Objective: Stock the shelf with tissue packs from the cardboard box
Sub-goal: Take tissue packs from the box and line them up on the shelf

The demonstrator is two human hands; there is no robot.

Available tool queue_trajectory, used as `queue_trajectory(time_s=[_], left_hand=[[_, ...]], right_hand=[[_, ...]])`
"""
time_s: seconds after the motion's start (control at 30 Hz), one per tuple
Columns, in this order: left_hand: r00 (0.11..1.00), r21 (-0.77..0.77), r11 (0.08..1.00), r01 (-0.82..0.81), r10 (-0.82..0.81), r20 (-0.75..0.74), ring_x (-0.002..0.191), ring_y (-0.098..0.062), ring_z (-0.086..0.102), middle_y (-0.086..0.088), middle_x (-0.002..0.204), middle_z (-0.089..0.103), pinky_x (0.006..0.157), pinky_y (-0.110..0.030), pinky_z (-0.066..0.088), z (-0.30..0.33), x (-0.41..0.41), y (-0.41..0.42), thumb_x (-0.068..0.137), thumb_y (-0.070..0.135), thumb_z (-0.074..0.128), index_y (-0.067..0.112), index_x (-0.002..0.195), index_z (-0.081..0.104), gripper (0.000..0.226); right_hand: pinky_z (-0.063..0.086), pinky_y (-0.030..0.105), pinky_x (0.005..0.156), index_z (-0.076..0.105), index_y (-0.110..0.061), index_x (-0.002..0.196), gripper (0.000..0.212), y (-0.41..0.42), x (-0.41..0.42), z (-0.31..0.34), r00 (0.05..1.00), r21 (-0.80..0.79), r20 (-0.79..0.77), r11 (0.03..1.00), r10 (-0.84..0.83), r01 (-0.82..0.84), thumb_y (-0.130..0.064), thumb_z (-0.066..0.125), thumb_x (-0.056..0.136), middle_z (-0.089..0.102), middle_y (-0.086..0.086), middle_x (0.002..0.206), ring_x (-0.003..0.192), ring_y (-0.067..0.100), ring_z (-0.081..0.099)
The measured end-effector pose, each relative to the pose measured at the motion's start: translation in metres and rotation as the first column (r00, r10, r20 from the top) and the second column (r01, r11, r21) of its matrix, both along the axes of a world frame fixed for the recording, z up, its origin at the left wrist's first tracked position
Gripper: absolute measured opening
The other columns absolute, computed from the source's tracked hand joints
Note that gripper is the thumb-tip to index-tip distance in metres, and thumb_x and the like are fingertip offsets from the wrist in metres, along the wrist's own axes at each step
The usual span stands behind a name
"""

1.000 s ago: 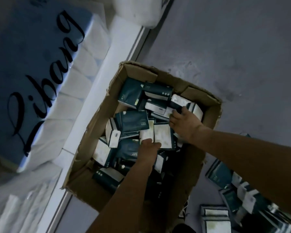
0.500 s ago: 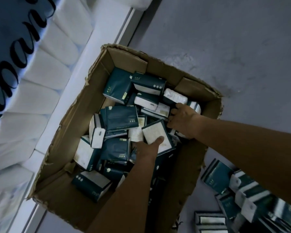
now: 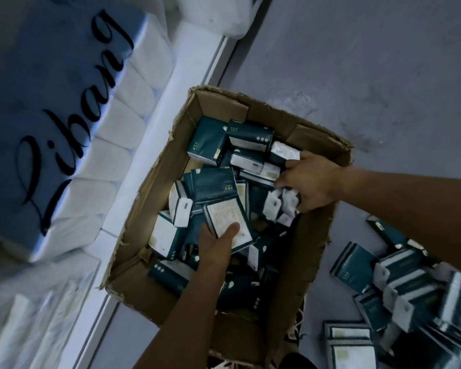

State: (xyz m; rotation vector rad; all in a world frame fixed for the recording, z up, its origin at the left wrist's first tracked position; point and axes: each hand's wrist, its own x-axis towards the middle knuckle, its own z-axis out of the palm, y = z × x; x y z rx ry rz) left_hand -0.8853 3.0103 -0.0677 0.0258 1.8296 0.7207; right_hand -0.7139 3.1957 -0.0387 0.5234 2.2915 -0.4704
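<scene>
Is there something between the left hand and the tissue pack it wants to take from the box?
Nothing visible. The left hand already grips the tissue pack, thumb on its white face, inside the cardboard box. Other packs lie beside and under it, none over it.

- Single head view, worn high, tilted steeply down over both hands.
- Close on open cardboard box [image 3: 224, 110] around the grips; floor [image 3: 370, 62] beyond and right of them, shelf edge [image 3: 155, 145] left.
- Wide-angle, slightly rolled.
</scene>
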Motion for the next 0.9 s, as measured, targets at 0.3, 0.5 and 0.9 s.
queue_trajectory(time_s=[0.3, 0.5, 0.9], left_hand=[[0.999, 0.159, 0.986, 0.039, -0.041, 0.010, 0.124, -0.027, 0.059, -0.005, 0.138, 0.058, 0.108, -0.043, 0.046, 0.099, -0.036, 0.004, 0.098, 0.018, 0.063, 0.022, 0.150, 0.039, 0.057], [0.989, 0.148, 0.989, 0.015, -0.037, 0.146, 0.137, -0.027, 0.048, 0.005, 0.153, 0.047, 0.113, -0.055, 0.039, 0.151, -0.056, -0.011, 0.056, 0.090, 0.069, 0.047, 0.148, 0.041, 0.106], [0.981, 0.229, 0.971, 0.073, -0.112, 0.160, 0.100, -0.020, 0.073, 0.003, 0.111, 0.076, 0.089, -0.047, 0.060, 0.338, -0.073, -0.045, 0.057, 0.044, 0.095, 0.031, 0.123, 0.059, 0.076]], right_hand=[[0.053, 0.042, 0.094, 0.070, -0.009, 0.105, 0.040, -0.015, -0.014, 0.095, 0.242, -0.611, 0.323, -0.006, -0.915, 0.792, -0.024, 0.084, 0.070, 0.073, 0.011, 0.104, 0.100, 0.030, 0.068], [0.042, 0.053, 0.107, 0.066, -0.007, 0.117, 0.087, -0.038, -0.024, 0.168, 0.157, -0.643, 0.468, -0.213, -0.870, 0.735, -0.045, 0.085, 0.041, 0.069, 0.019, 0.116, 0.112, 0.037, 0.063], [0.058, 0.033, 0.065, 0.064, -0.011, 0.109, 0.056, -0.109, -0.059, 0.332, -0.067, -0.679, 0.283, -0.249, -0.957, 0.691, -0.048, 0.080, 0.069, 0.076, 0.012, 0.090, 0.080, 0.026, 0.073]])
